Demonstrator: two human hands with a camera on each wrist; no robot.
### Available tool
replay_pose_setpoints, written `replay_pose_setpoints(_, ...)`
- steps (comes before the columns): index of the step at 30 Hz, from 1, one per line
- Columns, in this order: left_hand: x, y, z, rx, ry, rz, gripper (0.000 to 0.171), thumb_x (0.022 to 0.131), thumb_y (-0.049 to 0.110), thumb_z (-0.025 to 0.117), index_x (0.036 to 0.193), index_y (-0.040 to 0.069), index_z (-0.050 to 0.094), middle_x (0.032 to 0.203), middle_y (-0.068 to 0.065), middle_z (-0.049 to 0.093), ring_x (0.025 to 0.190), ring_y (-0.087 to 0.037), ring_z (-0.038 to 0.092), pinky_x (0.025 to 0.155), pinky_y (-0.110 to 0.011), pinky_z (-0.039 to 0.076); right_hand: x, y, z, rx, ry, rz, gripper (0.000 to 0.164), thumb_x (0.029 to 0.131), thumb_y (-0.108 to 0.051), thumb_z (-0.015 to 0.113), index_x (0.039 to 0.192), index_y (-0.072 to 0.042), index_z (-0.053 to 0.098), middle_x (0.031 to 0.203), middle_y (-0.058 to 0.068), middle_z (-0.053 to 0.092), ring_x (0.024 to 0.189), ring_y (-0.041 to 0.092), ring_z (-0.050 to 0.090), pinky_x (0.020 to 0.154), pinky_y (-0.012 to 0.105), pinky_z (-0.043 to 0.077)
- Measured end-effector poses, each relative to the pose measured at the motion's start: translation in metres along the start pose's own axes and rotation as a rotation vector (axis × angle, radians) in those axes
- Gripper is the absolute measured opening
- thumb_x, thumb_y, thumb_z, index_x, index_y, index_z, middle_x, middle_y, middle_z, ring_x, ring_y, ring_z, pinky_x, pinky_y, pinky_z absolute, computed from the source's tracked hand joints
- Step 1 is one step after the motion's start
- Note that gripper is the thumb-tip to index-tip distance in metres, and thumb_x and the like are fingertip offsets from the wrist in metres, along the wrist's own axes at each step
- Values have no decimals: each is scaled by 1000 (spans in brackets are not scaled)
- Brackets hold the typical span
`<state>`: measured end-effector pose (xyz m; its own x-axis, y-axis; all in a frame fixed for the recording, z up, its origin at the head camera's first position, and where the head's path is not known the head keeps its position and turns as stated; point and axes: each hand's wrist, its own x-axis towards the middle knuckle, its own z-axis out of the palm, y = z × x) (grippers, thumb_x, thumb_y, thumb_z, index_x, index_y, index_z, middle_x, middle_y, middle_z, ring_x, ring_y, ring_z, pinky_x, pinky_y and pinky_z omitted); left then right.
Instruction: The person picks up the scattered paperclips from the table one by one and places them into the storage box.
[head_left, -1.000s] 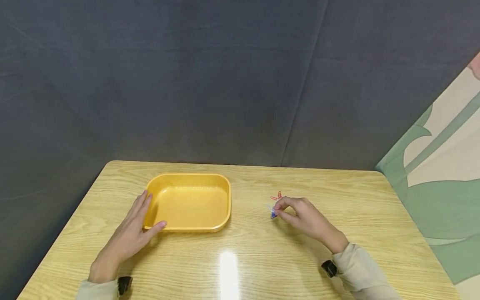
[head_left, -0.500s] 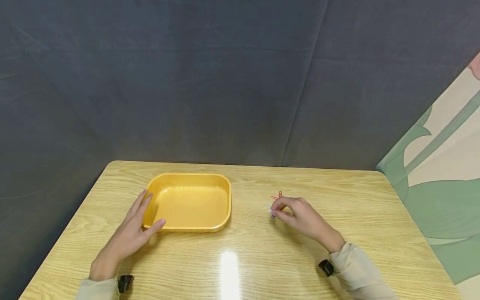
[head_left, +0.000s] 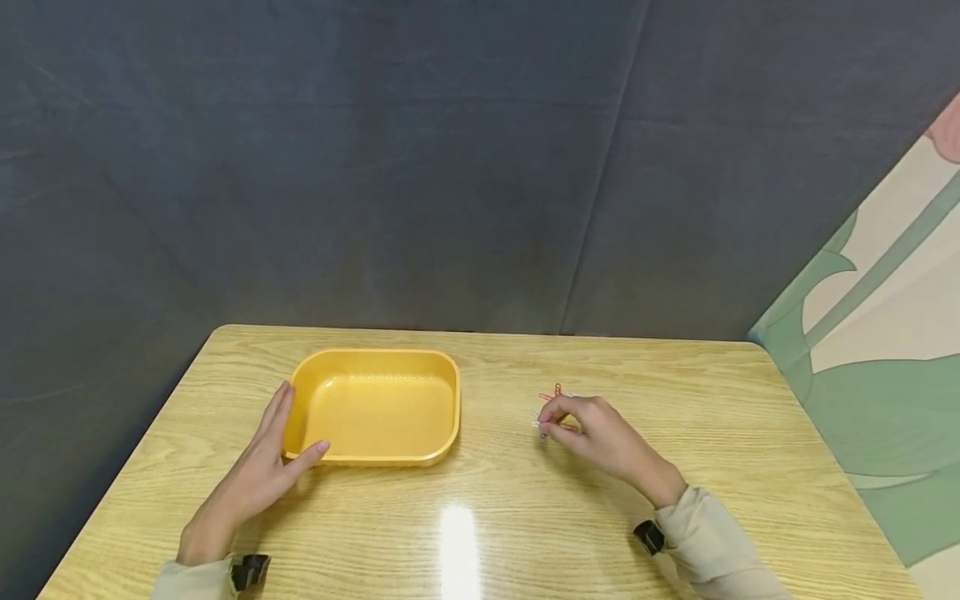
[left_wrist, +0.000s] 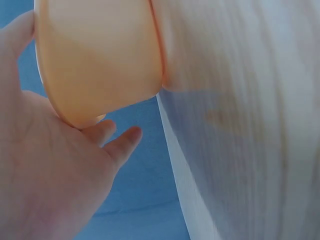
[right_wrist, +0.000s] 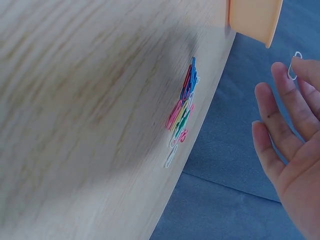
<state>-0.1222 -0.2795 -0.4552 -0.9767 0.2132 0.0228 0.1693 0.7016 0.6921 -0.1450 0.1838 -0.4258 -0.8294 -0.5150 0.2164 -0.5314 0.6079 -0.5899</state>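
Note:
In the head view, my left hand (head_left: 255, 479) rests on the left side of a yellow tray (head_left: 382, 417), fingers fairly straight along its wall and thumb over the near rim. The left wrist view shows the tray's outer wall (left_wrist: 100, 55) against the palm side. To the tray's right, my right hand (head_left: 607, 437) pinches a white paper clip (right_wrist: 298, 53) between thumb and fingertip. In the right wrist view, a pile of colored paper clips (right_wrist: 184, 107) lies on the table; in the head view the fingers hide much of it, while red clips (head_left: 557, 389) show.
The wood-grain table (head_left: 480, 533) carries the tray and clips. Dark cloth (head_left: 420, 167) hangs behind its far edge. A leaf-patterned fabric (head_left: 892, 400) stands to the right. Each wrist bears a small black device (head_left: 649, 537).
My right fingertips shift slightly left over the pile, and less blue shows beside them. My left fingers draw closer together on the tray's side. The tray stays in place.

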Motion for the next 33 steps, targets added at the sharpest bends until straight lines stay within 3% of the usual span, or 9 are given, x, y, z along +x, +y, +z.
replay_pose_setpoints(7,-1,3,0,49,-18,-17,92,99,40,58,160,5,-1,167,-16,-11,149,-51,8,106,-74,24,1,-3,0,17,-6,2,5,92,-10,70,96,-10,72,93,1,76,87,8,70,74,25,57)
replay_pose_setpoints(11,-2,4,0,53,-19,-21,91,100,41,58,160,6,-1,167,-16,-11,149,-52,8,105,-75,25,4,-6,1,35,-3,-5,6,92,-10,70,98,-9,73,92,1,75,86,7,69,76,29,58)
replay_pose_setpoints(14,-2,4,0,44,-13,-14,92,99,40,58,160,7,-4,167,-17,-11,150,-51,5,106,-75,23,7,-9,2,42,11,-17,6,92,-9,69,97,-9,73,92,-1,74,85,4,68,91,39,57)
replay_pose_setpoints(17,-1,4,0,39,-6,-6,94,99,40,59,160,8,-6,167,-17,-10,151,-48,3,108,-74,20,9,-12,3,48,31,-26,6,92,-9,70,97,-11,72,92,-3,73,84,1,66,104,48,48)
replay_pose_setpoints(21,-1,4,0,39,-2,-5,95,99,41,59,160,9,-7,167,-17,-9,152,-47,2,109,-74,19,13,-16,7,40,55,-32,6,93,-11,70,97,-14,71,92,-6,73,82,0,65,99,49,51)
replay_pose_setpoints(29,-1,2,1,33,-5,-11,95,99,42,59,160,11,-7,167,-16,-10,152,-46,2,109,-74,19,20,-17,17,5,115,-49,7,88,-13,74,95,-14,77,91,-6,76,86,7,67,78,38,56)
replay_pose_setpoints(33,0,1,1,33,0,-7,95,98,42,59,160,12,-7,167,-16,-9,152,-47,2,109,-74,19,24,-18,21,5,138,-69,9,87,-11,75,95,-13,78,92,-5,77,86,9,69,90,50,54)
